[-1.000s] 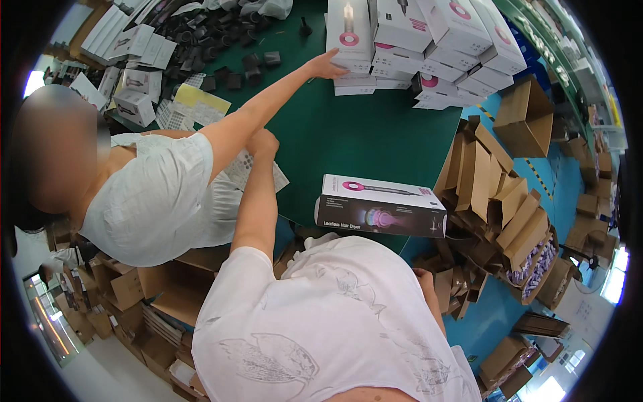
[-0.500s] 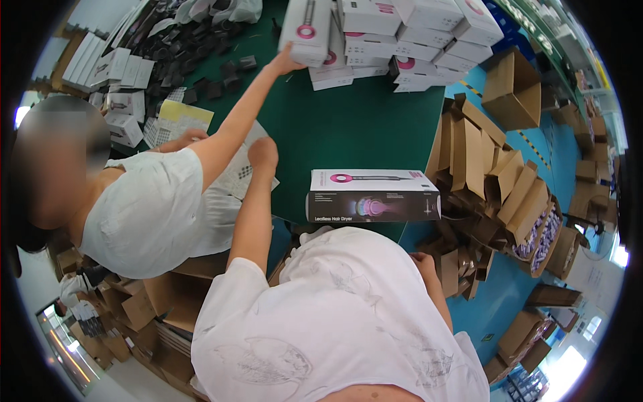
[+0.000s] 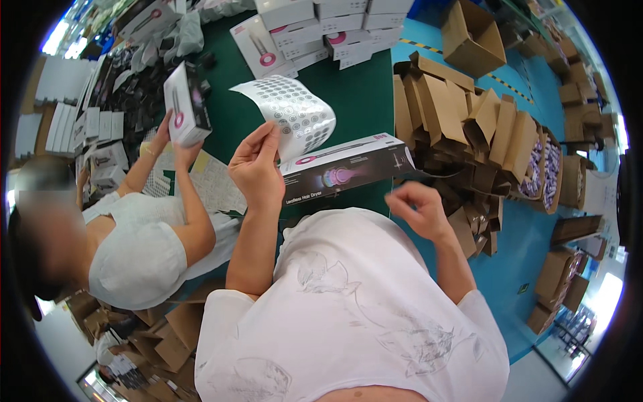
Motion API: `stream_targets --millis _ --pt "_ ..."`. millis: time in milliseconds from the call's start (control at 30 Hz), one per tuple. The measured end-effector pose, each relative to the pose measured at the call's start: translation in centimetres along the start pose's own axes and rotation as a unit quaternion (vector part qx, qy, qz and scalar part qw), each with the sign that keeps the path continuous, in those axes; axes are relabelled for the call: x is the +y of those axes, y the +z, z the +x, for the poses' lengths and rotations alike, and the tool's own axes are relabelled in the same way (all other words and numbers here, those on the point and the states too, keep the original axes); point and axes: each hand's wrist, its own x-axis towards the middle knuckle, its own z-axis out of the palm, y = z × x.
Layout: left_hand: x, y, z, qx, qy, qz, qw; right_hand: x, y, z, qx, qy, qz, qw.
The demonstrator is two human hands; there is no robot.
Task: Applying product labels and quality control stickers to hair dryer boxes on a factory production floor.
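Observation:
My left hand (image 3: 258, 164) pinches the edge of a curling white sheet of round silver stickers (image 3: 298, 114), raised above the green table. Below the sheet lies a hair dryer box (image 3: 348, 171), with a white top and a dark printed side. Part of its upper left is covered by the sheet. Close to the box's right end, my right hand (image 3: 422, 208) has its fingers curled together. Whether anything sits between those fingertips is too small to make out.
On my left, a co-worker holds another hair dryer box (image 3: 184, 107) in both hands. Stacked white boxes (image 3: 291, 33) stand at the table's far side. Folded brown cartons (image 3: 455, 114) crowd the right side. Papers (image 3: 218, 184) and dark parts (image 3: 134, 84) lie to the left.
My left hand has lifted a sticker sheet over the box. My right hand has come up from my side toward the box's right end. The co-worker has brought a box closer.

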Motion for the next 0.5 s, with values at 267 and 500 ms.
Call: stream_targets --millis 267,500 --pt "1.2 3.9 -4.6 -0.040 -0.182 -0.173 0.967 -4.0 4.4 3.6 0.135 -0.127 0.146 0.972" --pt "1.5 2.6 -6.5 -0.222 -0.323 -0.259 0.883 -4.6 4.3 2.4 0.139 -0.091 0.305 0.938"
